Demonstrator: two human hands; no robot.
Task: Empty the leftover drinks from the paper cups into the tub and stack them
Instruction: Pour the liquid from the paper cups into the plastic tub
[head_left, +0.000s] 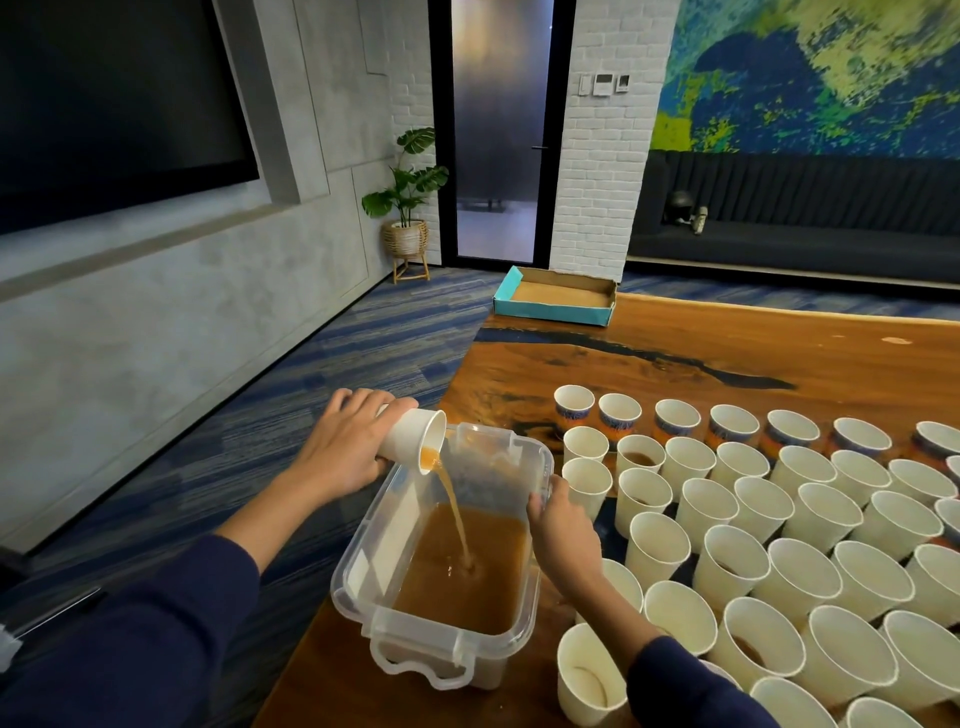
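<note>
The clear rectangular plastic tub (363, 561) sits at the near corner of the long wooden table (727, 343), partly filled with brown drink, and the left hand (345, 447) wraps its fingers round a tilted white paper cup (413, 439) above the tub's far left rim, a thin brown stream falling into it. The right hand (563, 530) curls over the tub's right rim, gripping it. Just right of the tub stand rows of upright white paper cups (779, 525), and beyond it, at the table's far end, lies a shallow teal cardboard tray (553, 296).
</note>
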